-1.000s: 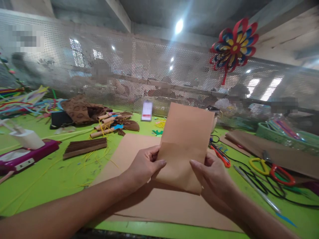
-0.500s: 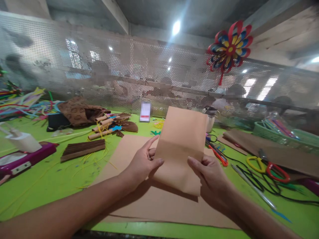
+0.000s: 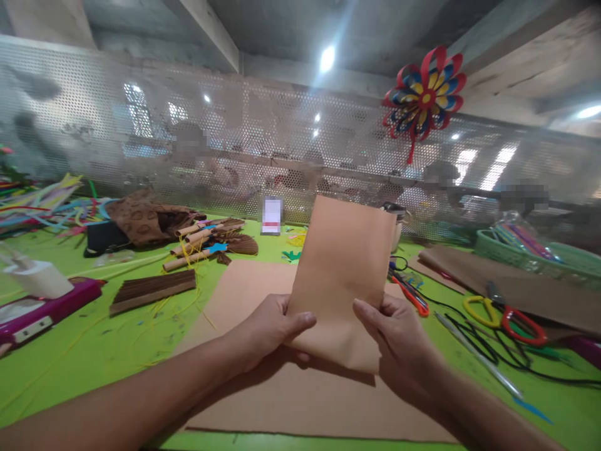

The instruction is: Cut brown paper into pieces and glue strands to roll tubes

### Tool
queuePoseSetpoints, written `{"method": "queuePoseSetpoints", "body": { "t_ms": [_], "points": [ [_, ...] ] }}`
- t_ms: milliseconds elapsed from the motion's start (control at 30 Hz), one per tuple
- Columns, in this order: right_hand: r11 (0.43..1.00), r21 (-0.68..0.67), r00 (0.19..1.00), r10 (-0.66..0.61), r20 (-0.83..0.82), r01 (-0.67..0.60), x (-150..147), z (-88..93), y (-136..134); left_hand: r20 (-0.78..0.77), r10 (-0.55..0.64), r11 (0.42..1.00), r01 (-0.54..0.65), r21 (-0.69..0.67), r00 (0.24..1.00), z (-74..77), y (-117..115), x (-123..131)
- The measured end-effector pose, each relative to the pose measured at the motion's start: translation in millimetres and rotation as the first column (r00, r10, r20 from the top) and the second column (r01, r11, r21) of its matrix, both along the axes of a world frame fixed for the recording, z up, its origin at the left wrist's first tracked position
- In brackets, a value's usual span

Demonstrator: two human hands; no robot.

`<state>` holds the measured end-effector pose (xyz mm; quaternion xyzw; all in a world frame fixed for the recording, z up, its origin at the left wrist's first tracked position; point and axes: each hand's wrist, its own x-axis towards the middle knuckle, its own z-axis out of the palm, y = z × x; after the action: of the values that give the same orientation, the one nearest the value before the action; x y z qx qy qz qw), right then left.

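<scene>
A folded piece of brown kraft paper is held up and tilted in front of me. My left hand grips its lower left edge, thumb on the front and fingers behind. On the lower right edge, my right hand pinches it the same way, fingertips hidden behind. Beneath both hands a larger brown paper sheet lies flat on the green table. To the left rests a pleated dark brown paper strip.
Rolled paper pieces with yellow string lie back left, near a purple power strip. Scissors, a silver pen and black cord are at right, before a green basket. A perforated metal screen stands behind.
My left fingers have closed in on the paper's lower left edge, and the thumb lies further onto its front. The paper has risen and turned slightly. My right hand keeps its grip.
</scene>
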<state>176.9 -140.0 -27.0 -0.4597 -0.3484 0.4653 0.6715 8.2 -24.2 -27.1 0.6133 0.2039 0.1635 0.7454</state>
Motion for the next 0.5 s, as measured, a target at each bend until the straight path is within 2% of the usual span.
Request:
{"method": "queuePoseSetpoints", "body": {
  "t_ms": [167,300,500],
  "points": [
    [0.999,-0.010,0.999,0.039,-0.027,-0.039,-1.4,0.5,-0.8,0.004,0.026,1.000,-0.026,0.009,1.000,0.0,-1.7,0.3],
    [0.999,-0.040,1.000,0.022,0.014,-0.021,-0.7,2.3,-0.5,0.059,0.042,0.997,-0.046,0.056,0.997,-1.7,-0.8,-0.9],
    [0.999,-0.039,1.000,-0.005,0.003,0.005,0.8,0.5,1.4,0.060,0.022,0.997,-0.027,0.078,0.998,-3.7,1.2,0.4]
  ]
}}
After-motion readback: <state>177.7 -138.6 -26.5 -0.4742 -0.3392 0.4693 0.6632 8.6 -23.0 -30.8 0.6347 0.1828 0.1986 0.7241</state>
